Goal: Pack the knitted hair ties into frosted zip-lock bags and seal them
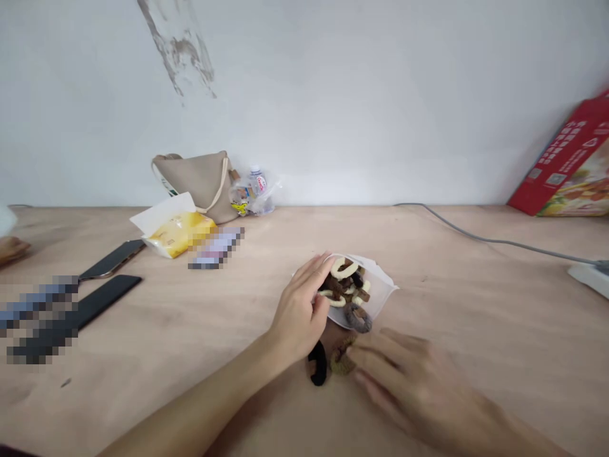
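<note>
A white translucent bag [380, 289] lies on the table with its mouth toward me. Inside it are several fabric hair ties in cream, brown and black, among them a cream one [343, 268]. A grey hair tie [358, 318] rests at the mouth. My left hand [304, 304] grips the bag's left side, fingers stretched along its edge and thumb near the opening. In front of the bag, a black hair tie [318, 365] lies on the table beside an olive one [340, 360]. My right hand [413, 374], blurred by motion, has its fingertips closed at the olive tie's right edge.
Phones [111, 259] and a black flat object [109, 298] lie at left, near a yellow-white packet [178, 231]. A beige bag [200, 178] and a plastic bag with a bottle [257, 187] stand by the wall. At right are a grey cable [466, 235] and red box [566, 158].
</note>
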The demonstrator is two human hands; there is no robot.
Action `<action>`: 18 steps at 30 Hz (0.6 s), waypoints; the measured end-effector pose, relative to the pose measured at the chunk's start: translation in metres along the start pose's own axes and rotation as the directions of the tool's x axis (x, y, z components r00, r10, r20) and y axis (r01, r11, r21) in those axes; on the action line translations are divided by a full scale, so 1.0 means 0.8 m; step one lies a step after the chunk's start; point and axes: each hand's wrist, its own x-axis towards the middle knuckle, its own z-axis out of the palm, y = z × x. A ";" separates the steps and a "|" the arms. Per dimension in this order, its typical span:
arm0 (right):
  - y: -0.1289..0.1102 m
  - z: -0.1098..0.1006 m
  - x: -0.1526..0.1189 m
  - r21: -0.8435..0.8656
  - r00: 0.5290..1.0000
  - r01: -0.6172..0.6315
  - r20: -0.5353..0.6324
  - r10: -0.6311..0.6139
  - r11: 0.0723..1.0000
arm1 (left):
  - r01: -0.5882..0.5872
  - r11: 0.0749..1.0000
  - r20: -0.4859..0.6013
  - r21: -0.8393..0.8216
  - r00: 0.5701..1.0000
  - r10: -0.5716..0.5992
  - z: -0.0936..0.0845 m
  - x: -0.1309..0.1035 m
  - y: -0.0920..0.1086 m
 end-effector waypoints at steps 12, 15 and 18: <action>0.013 -0.020 0.006 -0.132 0.983 0.111 -0.128 -0.128 0.985 | 0.091 0.995 0.024 -0.041 0.996 -0.090 -0.005 0.003 0.005; 0.020 -0.035 0.010 -0.195 0.977 0.044 -0.195 -0.083 0.980 | 0.172 0.984 0.061 -0.051 0.984 -0.169 -0.012 0.017 0.013; 0.008 -0.034 0.015 -0.068 0.978 0.160 -0.123 -0.167 0.985 | 0.304 0.950 0.135 -0.073 0.947 -0.292 -0.024 0.044 0.021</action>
